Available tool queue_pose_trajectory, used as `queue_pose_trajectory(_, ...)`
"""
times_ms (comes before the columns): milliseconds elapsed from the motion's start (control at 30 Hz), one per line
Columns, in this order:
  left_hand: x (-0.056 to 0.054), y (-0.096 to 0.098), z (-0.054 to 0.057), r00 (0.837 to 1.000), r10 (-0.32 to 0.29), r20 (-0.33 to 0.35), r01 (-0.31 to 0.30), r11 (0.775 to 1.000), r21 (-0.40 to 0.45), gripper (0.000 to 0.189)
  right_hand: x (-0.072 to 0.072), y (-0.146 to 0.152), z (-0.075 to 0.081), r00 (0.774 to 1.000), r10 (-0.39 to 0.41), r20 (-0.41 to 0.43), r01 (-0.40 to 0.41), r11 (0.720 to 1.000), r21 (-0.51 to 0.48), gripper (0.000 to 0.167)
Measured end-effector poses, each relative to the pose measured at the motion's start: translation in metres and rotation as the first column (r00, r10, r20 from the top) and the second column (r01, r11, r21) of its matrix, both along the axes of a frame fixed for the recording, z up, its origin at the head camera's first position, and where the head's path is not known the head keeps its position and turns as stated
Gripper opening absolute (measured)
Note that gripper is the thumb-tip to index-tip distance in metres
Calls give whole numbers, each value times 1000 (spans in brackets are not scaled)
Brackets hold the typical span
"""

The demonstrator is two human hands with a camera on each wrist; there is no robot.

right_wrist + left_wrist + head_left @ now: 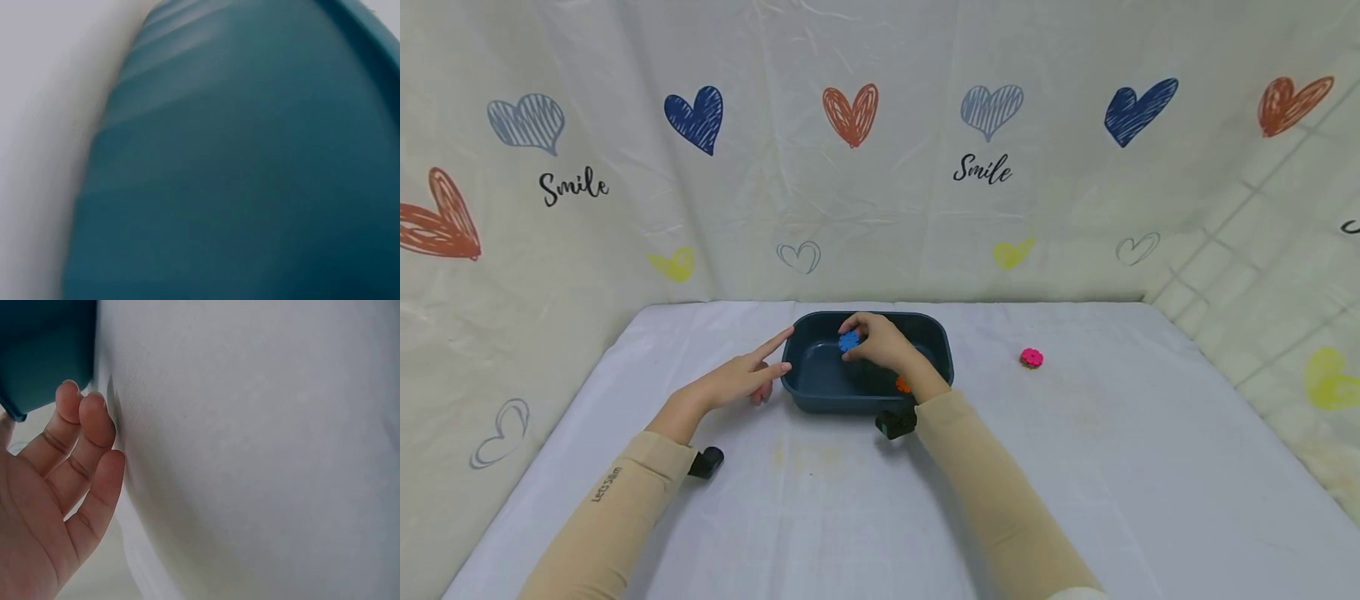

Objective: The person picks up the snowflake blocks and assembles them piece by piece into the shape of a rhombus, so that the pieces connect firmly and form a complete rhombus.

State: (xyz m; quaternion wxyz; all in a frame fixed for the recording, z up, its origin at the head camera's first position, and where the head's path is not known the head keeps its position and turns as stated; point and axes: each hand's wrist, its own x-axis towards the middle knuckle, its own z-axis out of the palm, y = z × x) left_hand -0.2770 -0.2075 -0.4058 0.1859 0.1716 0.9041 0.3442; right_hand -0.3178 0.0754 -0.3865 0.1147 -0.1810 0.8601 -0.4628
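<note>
Bin (835, 405), dark blue, sits toward the far side of the counter (812, 517) in the head view, left of the scene's middle. At its left end the left hand (737, 379) spreads thumb and index finger apart, both straight, their tips at the rim. Over the inside, the right hand (882, 343) pinches a blue piece (848, 341) between thumb and fingers; whether the piece touches the floor of the bin cannot be told. An orange piece (903, 384) lies in the near right part, partly hidden by the right wrist. Well to the right, outside, a pink piece (1032, 357) lies on the counter. A light hold on the blue piece's edges should serve best, with the right forearm kept off the near rim.

The left wrist view shows the other three fingers loosely bent beside the bin's wall, gripping nothing. Light, even pressure there would probably steady the bin without tipping it.

The right wrist view holds mostly the bin's outer wall, blurred; no fingers show, so it cannot confirm the pinch.
</note>
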Motion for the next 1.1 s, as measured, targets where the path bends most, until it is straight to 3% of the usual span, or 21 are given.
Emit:
queue_pose_trajectory(300, 1, 0, -1, 1000, -1, -12, 1, 1000, -4, 74, 3, 13, 4, 999, -2, 35, 4, 997, -71, 34)
queue_pose_trajectory(533, 1, 0, -1, 1000, -6, -17, 6, 1000, 5, 74, 8, 21, 6, 998, 13, 55, -3, 981, -193, 32)
queue_pose_trajectory(800, 2, -1, 0, 1000, -6, -15, 6, 1000, 6, 74, 8, 31, 7, 998, -69, 4, 69, 998, -3, 21)
queue_pose_trajectory(1100, 1, -1, -1, 1000, -9, -22, 9, 1000, 13, 74, -2, 31, 1, 998, -38, 46, 34, 995, 88, 22)
